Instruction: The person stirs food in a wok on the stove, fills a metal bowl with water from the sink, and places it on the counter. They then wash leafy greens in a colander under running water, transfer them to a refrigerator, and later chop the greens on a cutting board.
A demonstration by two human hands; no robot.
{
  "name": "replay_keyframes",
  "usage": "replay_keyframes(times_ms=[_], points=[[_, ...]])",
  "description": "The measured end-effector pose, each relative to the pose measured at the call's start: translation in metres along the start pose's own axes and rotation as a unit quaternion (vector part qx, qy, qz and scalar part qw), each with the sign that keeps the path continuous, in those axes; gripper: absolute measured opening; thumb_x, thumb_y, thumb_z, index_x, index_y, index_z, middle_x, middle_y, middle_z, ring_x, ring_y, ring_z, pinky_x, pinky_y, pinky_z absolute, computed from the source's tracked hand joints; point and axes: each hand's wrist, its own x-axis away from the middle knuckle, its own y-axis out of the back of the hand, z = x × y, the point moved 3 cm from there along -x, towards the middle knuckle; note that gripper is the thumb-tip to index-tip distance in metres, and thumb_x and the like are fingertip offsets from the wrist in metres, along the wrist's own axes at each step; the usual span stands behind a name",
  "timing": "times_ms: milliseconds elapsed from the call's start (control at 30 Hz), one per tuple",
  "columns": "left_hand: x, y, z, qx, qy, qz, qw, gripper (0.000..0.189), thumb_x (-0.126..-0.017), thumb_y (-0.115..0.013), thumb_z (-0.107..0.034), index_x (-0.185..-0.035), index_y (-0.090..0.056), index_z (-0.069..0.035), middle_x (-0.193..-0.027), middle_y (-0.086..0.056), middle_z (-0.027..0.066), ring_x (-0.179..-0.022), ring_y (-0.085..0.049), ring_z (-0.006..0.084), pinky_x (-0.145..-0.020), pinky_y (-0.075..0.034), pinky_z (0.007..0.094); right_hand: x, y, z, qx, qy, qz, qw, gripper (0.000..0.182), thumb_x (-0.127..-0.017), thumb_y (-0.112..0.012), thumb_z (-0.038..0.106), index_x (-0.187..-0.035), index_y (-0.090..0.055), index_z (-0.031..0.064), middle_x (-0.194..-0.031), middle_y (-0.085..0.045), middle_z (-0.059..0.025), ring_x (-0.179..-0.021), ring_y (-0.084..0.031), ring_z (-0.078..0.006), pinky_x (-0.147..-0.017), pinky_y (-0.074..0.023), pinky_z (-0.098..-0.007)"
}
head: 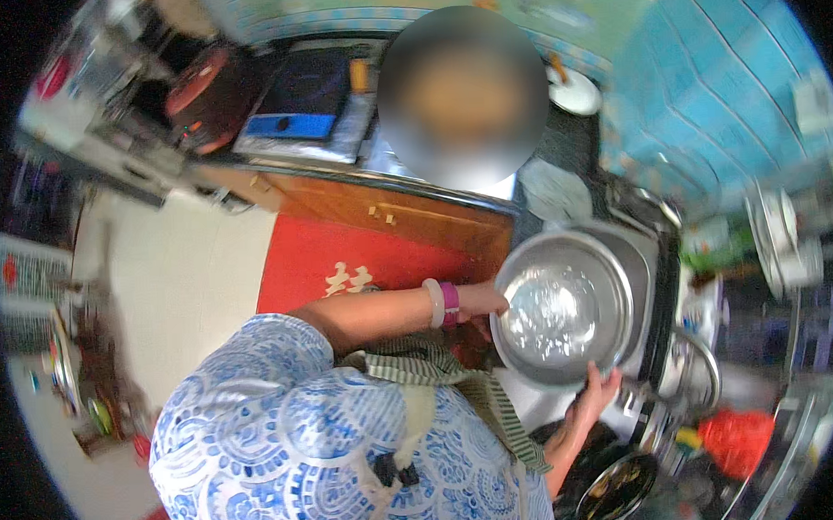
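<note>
A round stainless steel basin (561, 306) is tilted between my hands, over or at the edge of the sink (643, 264). Bright ripples in it look like clear water. My left hand (482, 302), below a pale bangle and a purple wristband, grips the basin's near left rim. On the lower right rim, my right hand (593, 395) supports it with the fingers spread along the side. The undersides of both grips are hidden. A clear, rounded sheet or lid (556, 191) lies on the dark counter just beyond the basin.
A faucet (700, 366) arches right of the sink. Below it stand a dark pan (618, 488) and a red bag or container (735, 441). An induction cooker (298, 98) and a reddish-brown pot (204, 98) occupy the far counter. A blurred disc hides part of that counter.
</note>
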Motion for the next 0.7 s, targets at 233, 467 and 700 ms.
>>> replay_keyframes(times_ms=[233,467,700], points=[[0.084,0.112,0.022,-0.014,-0.051,-0.086,0.995,0.060,-0.071,-0.058,-0.007,-0.129,-0.046,0.001,-0.105,-0.063,0.0113,-0.090,-0.062,0.0201,-0.071,-0.056,0.0353,0.042,-0.100,-0.035,-0.009,-0.043,0.146,0.988,0.027,-0.076,-0.056,-0.006,-0.100,-0.054,0.0044,-0.096,-0.059,-0.0029,-0.086,-0.053,-0.0137,-0.082,-0.0427,-0.0286],[0.259,0.212,-0.020,0.024,-0.021,-0.168,0.985,0.050,-0.079,-0.057,-0.010,-0.126,-0.046,0.002,-0.096,-0.067,0.0182,-0.074,-0.070,0.0245,-0.055,-0.061,0.0386,0.130,-0.262,-0.049,0.028,-0.100,0.214,0.971,0.021,-0.079,-0.057,0.000,-0.099,-0.054,0.0038,-0.093,-0.058,-0.0032,-0.083,-0.053,-0.0146,-0.080,-0.0432,-0.0296],[0.392,0.359,-0.066,-0.026,-0.099,-0.141,0.985,0.050,-0.084,-0.062,-0.027,-0.125,-0.050,0.000,-0.102,-0.066,0.0112,-0.089,-0.068,0.0190,-0.062,-0.061,0.0345,0.202,-0.448,-0.013,-0.015,-0.050,0.299,0.953,0.028,-0.081,-0.057,-0.002,-0.109,-0.055,0.0024,-0.096,-0.058,-0.0027,-0.085,-0.053,-0.0120,-0.080,-0.0438,-0.0270]])
